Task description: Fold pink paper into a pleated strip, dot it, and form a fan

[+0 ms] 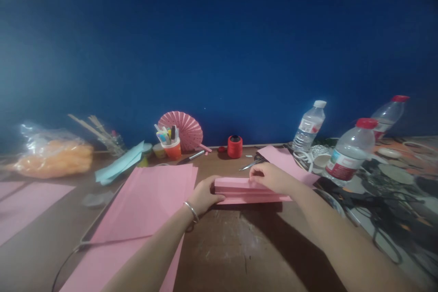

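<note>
A narrow folded pink paper (239, 197) with lengthwise creases lies across the middle of the brown table (219, 255). My left hand (205, 195) grips its left end, thumb at the lower edge and fingers behind. At the upper edge, right of centre, my right hand (267, 177) has its fingers pinched on the paper. Left of my left hand are large pink sheets (147, 200) in a stack. Another pink sheet (287, 162) lies behind my right hand, beside scissors (251, 164).
A red thread spool (235, 147), a pen cup (172, 149) and a pink pleated fan (185, 127) stand near the blue wall. Bottles (351, 155) and clutter fill the right. Blue paper (119, 164) and a bag of orange material (54, 157) are left.
</note>
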{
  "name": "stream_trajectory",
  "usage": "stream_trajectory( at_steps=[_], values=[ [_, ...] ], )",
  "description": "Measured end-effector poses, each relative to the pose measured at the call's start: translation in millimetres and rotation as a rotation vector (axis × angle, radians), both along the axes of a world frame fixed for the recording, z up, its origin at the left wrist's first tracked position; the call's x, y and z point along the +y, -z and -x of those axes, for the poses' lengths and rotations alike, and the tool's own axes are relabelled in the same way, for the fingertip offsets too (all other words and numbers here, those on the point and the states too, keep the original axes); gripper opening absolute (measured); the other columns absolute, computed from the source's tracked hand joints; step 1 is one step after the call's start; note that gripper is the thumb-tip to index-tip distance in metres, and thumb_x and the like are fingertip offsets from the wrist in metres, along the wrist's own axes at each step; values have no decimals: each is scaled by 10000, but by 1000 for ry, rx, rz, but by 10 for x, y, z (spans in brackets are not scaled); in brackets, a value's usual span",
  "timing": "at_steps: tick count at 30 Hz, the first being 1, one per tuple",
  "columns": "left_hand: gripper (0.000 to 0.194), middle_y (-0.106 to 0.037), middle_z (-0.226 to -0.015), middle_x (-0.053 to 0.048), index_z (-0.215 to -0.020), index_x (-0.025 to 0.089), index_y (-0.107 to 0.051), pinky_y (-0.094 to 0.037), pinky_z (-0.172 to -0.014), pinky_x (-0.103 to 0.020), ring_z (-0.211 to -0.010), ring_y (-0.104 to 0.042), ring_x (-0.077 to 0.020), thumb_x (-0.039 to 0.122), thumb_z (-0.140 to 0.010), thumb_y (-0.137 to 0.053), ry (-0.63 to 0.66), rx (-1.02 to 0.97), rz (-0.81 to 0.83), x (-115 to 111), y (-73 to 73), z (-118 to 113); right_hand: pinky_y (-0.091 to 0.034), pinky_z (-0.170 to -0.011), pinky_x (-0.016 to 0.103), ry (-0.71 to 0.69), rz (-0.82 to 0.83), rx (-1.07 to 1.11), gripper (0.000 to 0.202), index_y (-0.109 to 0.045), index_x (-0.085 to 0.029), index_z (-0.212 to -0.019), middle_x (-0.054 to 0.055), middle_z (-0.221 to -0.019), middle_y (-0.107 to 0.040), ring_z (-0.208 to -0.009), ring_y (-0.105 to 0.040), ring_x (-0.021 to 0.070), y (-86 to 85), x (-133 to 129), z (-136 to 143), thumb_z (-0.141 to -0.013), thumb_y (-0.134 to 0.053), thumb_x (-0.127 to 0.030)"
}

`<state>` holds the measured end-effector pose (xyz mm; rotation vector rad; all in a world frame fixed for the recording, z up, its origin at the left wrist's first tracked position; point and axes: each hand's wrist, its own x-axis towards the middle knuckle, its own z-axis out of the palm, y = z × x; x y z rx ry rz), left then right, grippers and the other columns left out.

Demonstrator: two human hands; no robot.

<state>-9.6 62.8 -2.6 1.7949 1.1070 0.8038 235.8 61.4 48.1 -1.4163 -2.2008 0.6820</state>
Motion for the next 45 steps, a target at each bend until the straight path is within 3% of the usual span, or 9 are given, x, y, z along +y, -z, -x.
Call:
stream_trajectory(
  at_steps=[7,11,13,16,21,25,31,40,45],
  values=[
    [500,-618,-899,-28,-1024,161,-540,-444,-726,-280,-817,-573,-188,76,-541,-636,36,132,15,17,-11,48,-380,-604,254,-1,74,36,155,-610,-175,-675,15,-680,-625,-637,-532,146,186,85,-4,-730,-512,-281],
    [620,-584,-926,-26,-1174,199,-417,-442,-734,-279,-797,-563,-163,180,-600,-648,47,102,-31,23,-20,53,-383,-592,251,-17,89,51,162,-607,-172,-673,10,-676,-630,-630,-535,146,267,107,22,-731,-512,-289],
    [563,-566,-901,-26,-1192,197,-372,-447,-720,-270,-778,-559,-144,237,-677,-595,8,16,-37,32,-8,43,-379,-583,248,-28,65,39,147,-602,-178,-665,4,-674,-629,-636,-537,148,269,96,53,-727,-516,-280],
    [378,-540,-894,-25,-1059,193,-458,-456,-658,-230,-801,-542,-140,233,-698,-562,-54,-14,-78,24,-9,17,-375,-577,247,-22,24,8,116,-598,-192,-664,-2,-675,-628,-646,-539,152,240,63,104,-719,-526,-263],
    [184,-539,-892,-12,-854,184,-528,-460,-513,-181,-797,-523,-151,253,-685,-554,13,59,-77,-56,-78,-23,-386,-615,260,-17,-13,10,79,-608,-214,-718,-3,-745,-634,-694,-554,157,238,16,150,-724,-534,-244],
    [154,-567,-856,-1,-823,176,-542,-470,-568,-197,-769,-539,-142,238,-683,-556,-9,115,-122,-77,-77,-31,-393,-621,269,-12,-51,18,108,-600,-229,-817,-4,-766,-630,-694,-557,156,280,2,178,-740,-524,-223],
    [148,-605,-792,13,-826,180,-560,-455,-590,-206,-685,-559,-125,219,-683,-555,-76,144,-185,-38,-33,-29,-383,-659,258,-88,-223,7,86,-595,-208,-809,14,-830,-606,-752,-547,150,270,-54,308,-754,-555,-261],
    [167,-628,-723,13,-757,180,-581,-466,-631,-218,-698,-591,-141,340,-708,-587,-143,133,-183,-68,-18,-69,-377,-662,259,-77,-367,-124,176,-599,-192,-818,38,-797,-606,-756,-540,160,345,-148,482,-834,-480,-321],
    [107,-628,-856,-23,-758,172,-595,-469,-719,-234,-799,-589,-147,270,-719,-576,-120,27,-229,-65,3,-78,-384,-676,267,-97,-373,-86,183,-606,-189,-825,41,-801,-616,-759,-547,166,392,-133,469,-826,-492,-332]
  ],
)
